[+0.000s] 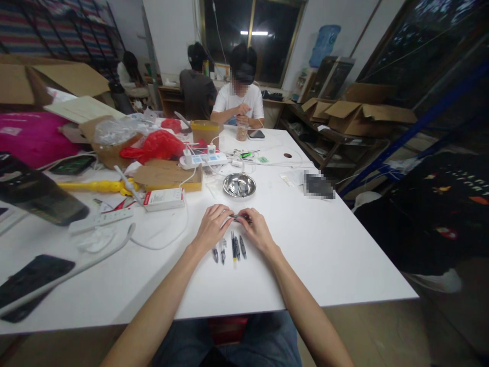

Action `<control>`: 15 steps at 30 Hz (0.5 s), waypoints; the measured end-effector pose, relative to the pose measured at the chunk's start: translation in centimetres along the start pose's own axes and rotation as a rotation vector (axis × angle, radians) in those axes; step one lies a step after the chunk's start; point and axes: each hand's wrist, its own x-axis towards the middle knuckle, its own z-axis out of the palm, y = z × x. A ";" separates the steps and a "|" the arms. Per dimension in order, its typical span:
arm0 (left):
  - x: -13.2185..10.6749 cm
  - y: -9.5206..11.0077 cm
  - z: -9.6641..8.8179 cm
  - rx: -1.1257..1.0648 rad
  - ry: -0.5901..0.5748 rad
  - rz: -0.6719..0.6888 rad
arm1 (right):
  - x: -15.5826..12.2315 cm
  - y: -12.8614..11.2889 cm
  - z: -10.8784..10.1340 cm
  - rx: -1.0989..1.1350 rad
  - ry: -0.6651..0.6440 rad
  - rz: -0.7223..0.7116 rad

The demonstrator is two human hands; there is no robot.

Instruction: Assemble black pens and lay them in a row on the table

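Both of our forearms are reaching forward over the near edge of the white table (324, 255); just past the wrists, four or five dark pen parts (233, 248) are lying in a short row on the bare tabletop, between our two hands. Our left hand (212, 227) is curling its fingers onto one end of a small dark pen piece (240, 218), and our right hand (256, 230) is pinching the other end, so both hands are gripping that one piece just above the table, a little beyond the row; how the piece is built is too small for us to tell. Farther on, a round metal bowl (239, 184) is sitting with small dark parts inside it; to its left a white box (164, 199) is lying near a flat cardboard carton (168, 176), and a white power strip (202, 160) is resting behind them with plugs in it. A red plastic bag (158, 145) is bunching up farther left; at the far end of the table a person in a white shirt (239, 104) is sitting with hands held over a small jar (242, 131).
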 end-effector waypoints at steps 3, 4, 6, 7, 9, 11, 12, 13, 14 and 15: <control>0.1 -0.2 0.2 0.018 0.009 0.023 | 0.0 0.0 0.5 0.151 0.071 0.095; 0.1 -0.3 0.3 0.024 0.008 0.025 | 0.0 0.0 0.6 0.175 0.084 0.116; 0.0 -0.4 0.3 0.023 0.002 0.019 | 0.0 0.1 0.7 0.190 0.084 0.140; -0.1 -0.4 0.3 0.020 -0.008 0.015 | 0.0 0.2 0.8 0.189 0.070 0.142; -0.2 -0.4 0.2 0.026 -0.035 0.002 | 0.0 0.3 0.8 0.174 0.033 0.137; -0.3 -0.3 0.2 0.060 -0.063 -0.031 | 0.0 0.3 0.8 0.166 0.019 0.109; -0.4 -0.3 0.1 0.080 -0.076 -0.060 | 0.0 0.3 0.9 0.170 0.028 0.084; -0.4 -0.2 0.1 0.097 -0.090 -0.096 | 0.0 0.2 0.9 0.179 0.042 0.055; -0.5 -0.2 0.0 0.108 -0.102 -0.134 | 0.0 0.1 1.0 0.190 0.060 0.025; -0.5 -0.2 -0.1 0.113 -0.114 -0.169 | 0.0 0.0 1.0 0.199 0.076 0.000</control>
